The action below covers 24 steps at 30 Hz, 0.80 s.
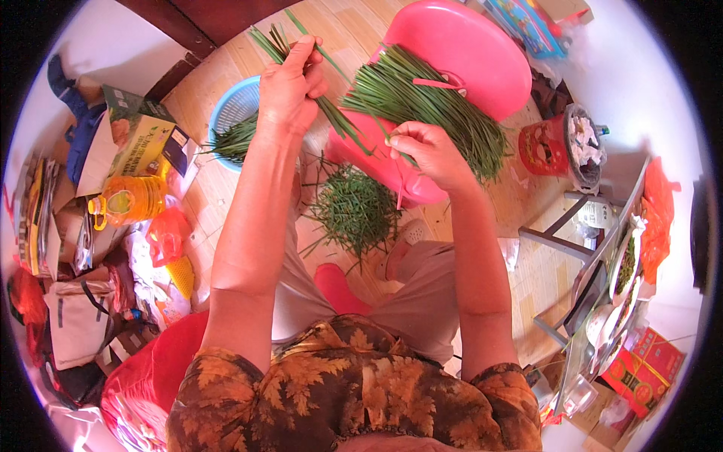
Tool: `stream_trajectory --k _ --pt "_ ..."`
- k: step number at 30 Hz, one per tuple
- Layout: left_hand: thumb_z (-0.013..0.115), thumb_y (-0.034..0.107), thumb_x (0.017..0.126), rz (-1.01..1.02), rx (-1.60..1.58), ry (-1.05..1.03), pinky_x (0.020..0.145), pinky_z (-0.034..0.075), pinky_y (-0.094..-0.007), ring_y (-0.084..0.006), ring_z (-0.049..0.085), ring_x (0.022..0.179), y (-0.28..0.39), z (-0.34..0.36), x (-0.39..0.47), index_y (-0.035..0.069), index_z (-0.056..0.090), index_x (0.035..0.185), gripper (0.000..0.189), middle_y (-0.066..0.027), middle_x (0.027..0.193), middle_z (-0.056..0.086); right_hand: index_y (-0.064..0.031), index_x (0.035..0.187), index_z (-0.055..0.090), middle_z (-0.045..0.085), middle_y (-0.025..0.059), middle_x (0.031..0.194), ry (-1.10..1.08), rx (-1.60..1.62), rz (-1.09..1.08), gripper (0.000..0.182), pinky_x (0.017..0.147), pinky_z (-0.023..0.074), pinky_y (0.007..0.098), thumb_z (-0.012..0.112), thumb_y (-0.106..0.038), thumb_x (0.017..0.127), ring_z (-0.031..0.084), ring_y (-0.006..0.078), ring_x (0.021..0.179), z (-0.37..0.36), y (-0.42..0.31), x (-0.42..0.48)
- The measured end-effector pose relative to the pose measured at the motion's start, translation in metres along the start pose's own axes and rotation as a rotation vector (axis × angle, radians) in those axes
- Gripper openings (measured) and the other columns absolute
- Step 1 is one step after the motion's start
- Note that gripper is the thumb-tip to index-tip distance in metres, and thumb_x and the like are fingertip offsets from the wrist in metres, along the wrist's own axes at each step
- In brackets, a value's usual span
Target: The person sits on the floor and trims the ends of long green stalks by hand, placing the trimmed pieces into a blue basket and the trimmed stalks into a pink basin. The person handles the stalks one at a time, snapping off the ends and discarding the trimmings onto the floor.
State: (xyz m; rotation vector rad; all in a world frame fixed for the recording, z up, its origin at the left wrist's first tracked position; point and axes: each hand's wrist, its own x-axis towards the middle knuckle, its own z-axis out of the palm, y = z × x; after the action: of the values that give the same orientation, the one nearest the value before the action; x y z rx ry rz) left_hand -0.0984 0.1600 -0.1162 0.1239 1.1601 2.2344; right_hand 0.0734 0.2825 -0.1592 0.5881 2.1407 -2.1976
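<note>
My left hand (294, 85) is closed around a small bunch of long green stalks (336, 118), which look like garlic chives. Lower and to the right, my right hand (423, 147) pinches a thin green blade between thumb and fingers. A large bundle of the same stalks (429, 107) lies across a pink plastic stool or chair (474, 51), with a pink strap near it. Below my hands, a heap of short green trimmings (356, 209) rests between my feet. Partly behind my left forearm, a blue plastic basket (231, 107) holds more green stalks.
A red bin (545, 147) with a liner and white waste stands at the right. Beyond it, a glass-topped table (593, 271) carries dishes of food. On the left are an oil bottle (133, 200), a cardboard box (135, 141) and bags. My knees and feet flank the heap.
</note>
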Motion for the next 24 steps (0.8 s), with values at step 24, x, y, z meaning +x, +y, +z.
stream_trajectory --k 24 --pt "0.042 0.017 0.087 0.110 -0.068 -0.001 0.048 0.032 -0.0236 -0.0093 0.036 0.049 0.009 -0.012 0.005 0.005 0.049 0.082 0.015 -0.0041 0.073 0.051 -0.0005 0.077 0.058 0.054 0.0027 0.061 -0.181 -0.349 0.030 0.016 0.049 0.0400 0.0241 0.053 -0.015 0.075 0.051 0.0106 0.054 0.007 0.024 -0.006"
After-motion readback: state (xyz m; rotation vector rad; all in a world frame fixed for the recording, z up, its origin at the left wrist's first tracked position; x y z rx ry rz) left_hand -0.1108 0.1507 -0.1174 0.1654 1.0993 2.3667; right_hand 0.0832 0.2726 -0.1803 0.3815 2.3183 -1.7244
